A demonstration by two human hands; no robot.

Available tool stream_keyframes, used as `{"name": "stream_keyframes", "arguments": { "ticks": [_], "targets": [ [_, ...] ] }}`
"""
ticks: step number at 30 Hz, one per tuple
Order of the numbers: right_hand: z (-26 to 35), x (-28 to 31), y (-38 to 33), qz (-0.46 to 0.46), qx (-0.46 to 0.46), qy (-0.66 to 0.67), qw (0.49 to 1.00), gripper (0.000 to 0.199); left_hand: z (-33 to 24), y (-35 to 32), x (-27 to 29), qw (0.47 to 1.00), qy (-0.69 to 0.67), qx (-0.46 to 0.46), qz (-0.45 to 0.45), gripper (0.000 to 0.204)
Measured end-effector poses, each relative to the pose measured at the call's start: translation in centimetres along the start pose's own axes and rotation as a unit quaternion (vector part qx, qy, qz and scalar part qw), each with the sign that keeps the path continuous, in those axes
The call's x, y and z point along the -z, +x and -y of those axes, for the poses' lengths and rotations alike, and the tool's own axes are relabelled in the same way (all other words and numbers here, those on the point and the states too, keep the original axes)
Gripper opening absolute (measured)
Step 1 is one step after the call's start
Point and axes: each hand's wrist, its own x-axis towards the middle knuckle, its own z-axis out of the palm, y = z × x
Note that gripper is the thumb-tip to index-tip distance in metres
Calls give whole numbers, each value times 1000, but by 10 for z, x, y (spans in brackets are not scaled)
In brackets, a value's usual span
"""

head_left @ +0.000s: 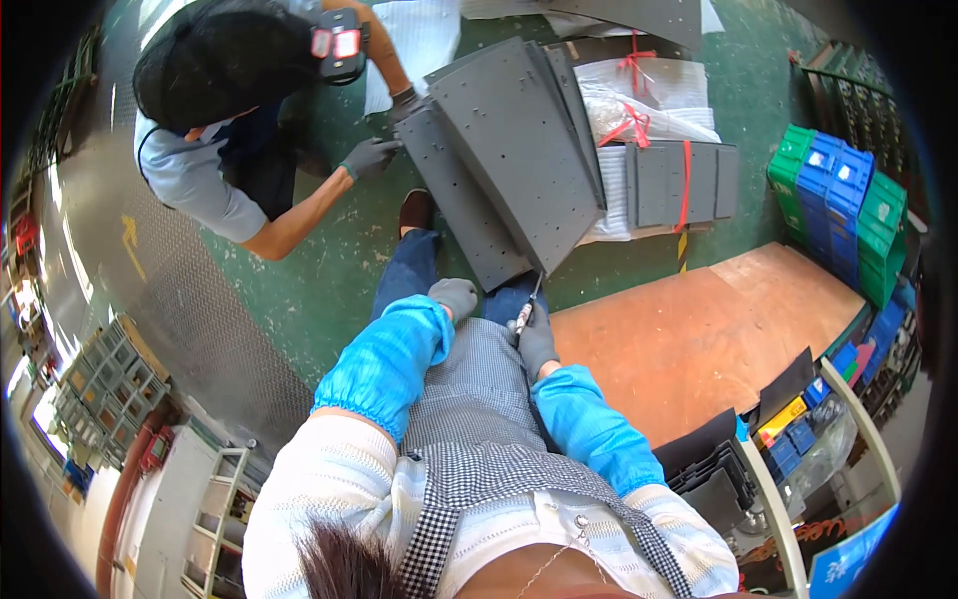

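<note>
My right hand (537,339), in a grey glove, grips a screwdriver-like tool (525,315) with a patterned handle. The tool's thin metal shaft points up to the near corner of a large dark grey metal panel (519,150). My left hand (455,298), also gloved in grey, is curled closed by my thigh, with nothing seen in it. Just beyond it is the near end of a narrower dark grey folded panel (459,200). Both panels have small holes or studs and lean together in front of my legs.
A co-worker in a black cap (220,65) bends at the far left, gloved hands at the panels. Beyond lies a grey panel stack (684,185) tied with red strap. On the right are a wooden board (699,329) and green and blue crates (833,205).
</note>
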Motion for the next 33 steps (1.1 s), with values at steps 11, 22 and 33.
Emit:
{"name": "stream_keyframes", "arguments": {
  "ticks": [11,22,33],
  "targets": [
    [48,-95,-53,22,-75,-245,966,47,100,-39,40,990,-98,-72,-70,33],
    [47,-155,-93,110,-18,-264,958,53,156,-76,26,987,-113,-28,-106,31],
    [-66,-115,-137,24,-5,-22,999,46,180,-144,-32,990,-96,-51,-94,32]
  ]
}}
